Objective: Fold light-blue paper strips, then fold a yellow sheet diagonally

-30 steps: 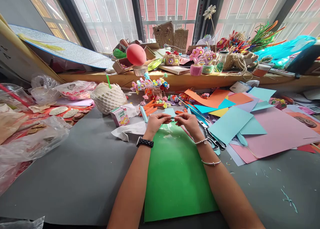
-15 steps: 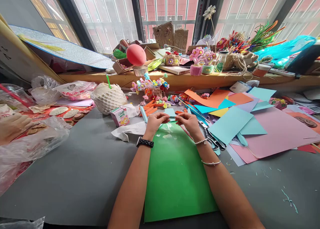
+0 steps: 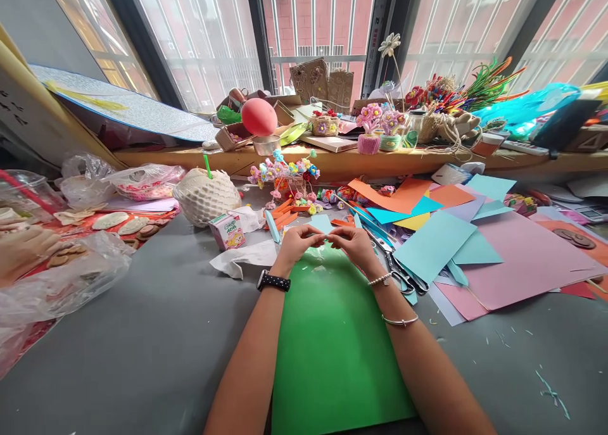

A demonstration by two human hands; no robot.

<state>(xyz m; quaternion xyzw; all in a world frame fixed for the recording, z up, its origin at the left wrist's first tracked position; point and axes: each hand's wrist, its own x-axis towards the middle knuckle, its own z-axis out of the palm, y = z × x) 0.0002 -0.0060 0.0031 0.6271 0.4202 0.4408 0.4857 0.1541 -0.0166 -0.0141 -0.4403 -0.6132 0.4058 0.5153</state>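
Note:
My left hand (image 3: 300, 244), with a black watch at its wrist, is closed in a pinch over the far end of a green sheet (image 3: 332, 346). Opposite it, my right hand (image 3: 354, 244) pinches too, and the fingertips of both nearly meet. Whatever sits between the fingers is too small and hidden to name. Just beyond the fingertips lies a light blue piece of paper (image 3: 322, 222). Clear, shiny scraps (image 3: 317, 269) rest on the green sheet below the hands. Black-handled scissors (image 3: 403, 271) lie right of my right hand.
Coloured paper sheets (image 3: 522, 258) overlap on the right. Left of the hands are a small pink box (image 3: 228, 231), a crumpled tissue (image 3: 244, 258) and a wrapped coconut (image 3: 208, 197) with a green straw. Another person's hand (image 3: 28, 251) is at far left. Crafted flowers (image 3: 287, 169) stand behind.
My hands have come together; their fingertips were a little apart before. The view has tilted up slightly. The other person's hand at the left has shifted slightly.

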